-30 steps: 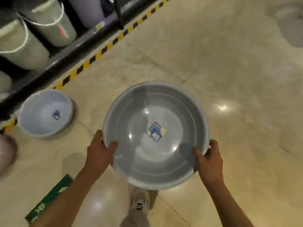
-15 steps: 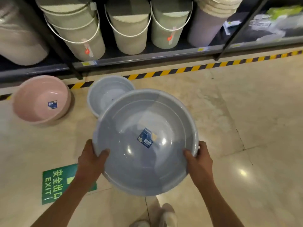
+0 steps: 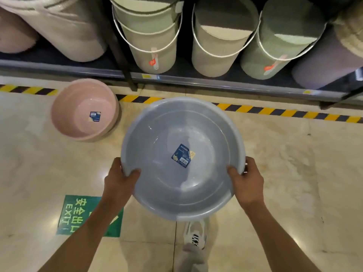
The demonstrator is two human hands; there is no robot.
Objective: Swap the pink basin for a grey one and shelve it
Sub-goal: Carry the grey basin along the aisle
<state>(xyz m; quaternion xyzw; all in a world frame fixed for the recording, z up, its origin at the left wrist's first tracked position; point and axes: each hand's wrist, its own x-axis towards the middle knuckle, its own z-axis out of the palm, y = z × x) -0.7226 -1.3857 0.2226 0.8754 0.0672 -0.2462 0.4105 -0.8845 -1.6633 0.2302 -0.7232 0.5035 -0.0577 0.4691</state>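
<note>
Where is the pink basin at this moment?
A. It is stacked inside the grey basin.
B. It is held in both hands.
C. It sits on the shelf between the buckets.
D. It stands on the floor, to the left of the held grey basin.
D: the pink basin stands on the floor by the striped line, left of the grey basin, which the left hand and right hand grip by its rim.

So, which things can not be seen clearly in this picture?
- Floor under the grey basin: hidden by it, head view.
- Label print: too small.
- Left hand and right hand fingers: behind the rim.
- Bucket tops: cut off by the upper edge.
</note>
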